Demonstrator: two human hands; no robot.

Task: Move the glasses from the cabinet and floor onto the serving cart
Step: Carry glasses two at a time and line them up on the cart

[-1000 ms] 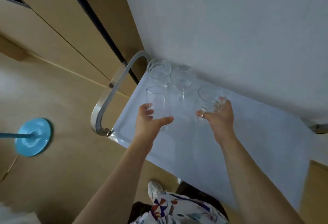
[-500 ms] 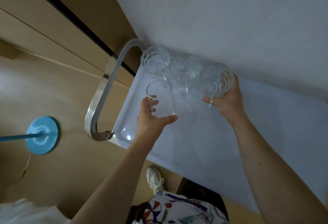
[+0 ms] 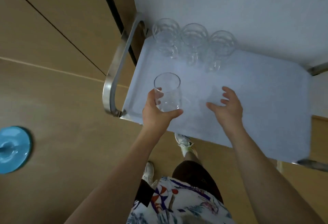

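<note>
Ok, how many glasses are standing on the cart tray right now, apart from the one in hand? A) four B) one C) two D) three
D: three stemmed glasses stand in a row at the back of the tray; the left hand holds a tumbler.

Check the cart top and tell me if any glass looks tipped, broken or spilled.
Nothing stands out. Three stemmed glasses stand upright in a row at the serving cart's far edge; the left hand holds a plain tumbler upright. No spill or breakage shows.
</note>
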